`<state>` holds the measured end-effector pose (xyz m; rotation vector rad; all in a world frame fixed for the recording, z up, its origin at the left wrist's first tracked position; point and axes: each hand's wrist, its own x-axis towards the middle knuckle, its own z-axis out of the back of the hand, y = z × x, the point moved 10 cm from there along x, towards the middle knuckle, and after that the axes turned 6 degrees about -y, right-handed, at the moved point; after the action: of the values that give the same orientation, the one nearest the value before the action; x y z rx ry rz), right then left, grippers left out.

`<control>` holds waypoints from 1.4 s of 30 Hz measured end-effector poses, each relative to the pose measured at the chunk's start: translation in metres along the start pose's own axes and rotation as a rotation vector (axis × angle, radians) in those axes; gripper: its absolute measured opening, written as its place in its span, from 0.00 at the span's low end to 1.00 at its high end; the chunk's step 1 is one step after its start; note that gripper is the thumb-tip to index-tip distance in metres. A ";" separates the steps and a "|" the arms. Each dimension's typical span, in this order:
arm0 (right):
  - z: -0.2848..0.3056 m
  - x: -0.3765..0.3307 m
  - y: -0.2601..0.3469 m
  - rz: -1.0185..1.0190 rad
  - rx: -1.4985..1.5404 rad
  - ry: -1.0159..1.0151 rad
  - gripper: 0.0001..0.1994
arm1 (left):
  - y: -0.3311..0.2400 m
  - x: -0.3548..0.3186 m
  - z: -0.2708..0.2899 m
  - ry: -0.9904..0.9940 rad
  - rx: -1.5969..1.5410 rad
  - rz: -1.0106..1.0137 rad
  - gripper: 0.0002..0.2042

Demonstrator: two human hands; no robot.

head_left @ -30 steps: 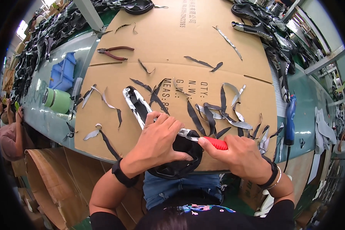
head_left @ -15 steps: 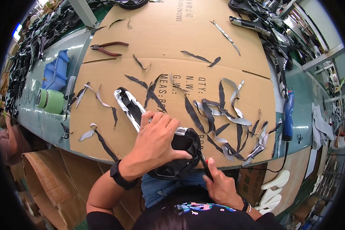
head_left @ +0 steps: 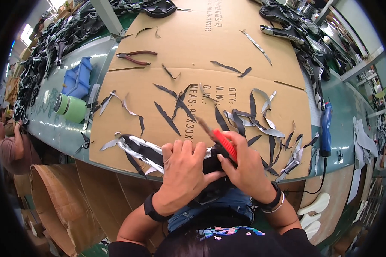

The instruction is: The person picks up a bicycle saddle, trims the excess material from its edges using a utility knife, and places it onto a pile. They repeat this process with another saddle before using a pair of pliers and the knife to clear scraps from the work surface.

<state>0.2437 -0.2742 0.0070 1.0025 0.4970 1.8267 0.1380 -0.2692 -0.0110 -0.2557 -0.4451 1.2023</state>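
A black-and-white bicycle saddle (head_left: 142, 150) lies at the near edge of the cardboard, its narrow nose pointing to the far left and its wide end close to my body. My left hand (head_left: 183, 173) is closed over its middle, the thumb reaching toward the wide end. In my right hand (head_left: 249, 169) is a red-handled knife (head_left: 225, 145), its brownish blade tilted up and to the left, apart from the saddle. The fingertips of that hand are at the saddle's wide end; whether they also pinch it I cannot tell. Cut strips (head_left: 268, 124) of black and grey material lie beyond.
Cardboard (head_left: 167, 38) covers the table. On it are red-handled pliers (head_left: 137, 57) and scattered scraps. A green jar (head_left: 70, 108) and blue bin (head_left: 78, 78) stand left, a blue corded tool (head_left: 326, 128) right. Saddles (head_left: 309, 60) pile at the far right. Another person (head_left: 17, 147) sits far left.
My right hand has lifted the knife from the saddle's right edge up and left, over its wide end. The saddle has turned, its nose swinging down toward me. My view has shifted slightly.
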 end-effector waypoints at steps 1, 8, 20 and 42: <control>-0.001 -0.003 -0.013 -0.135 0.078 0.027 0.27 | 0.000 -0.002 -0.006 0.004 -0.001 -0.007 0.27; 0.038 -0.038 -0.078 -0.560 0.105 -0.033 0.22 | 0.020 -0.002 -0.004 -0.092 -0.021 0.187 0.28; 0.056 -0.046 -0.066 -0.241 0.111 0.112 0.30 | -0.019 0.026 -0.015 -0.087 -0.371 -0.088 0.05; 0.031 -0.113 -0.018 -0.611 0.105 0.232 0.28 | 0.074 0.016 0.010 -0.573 -1.322 0.487 0.14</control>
<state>0.3015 -0.3692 -0.0350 0.6105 0.9351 1.3734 0.0764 -0.2294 -0.0304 -1.2108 -1.7420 1.2762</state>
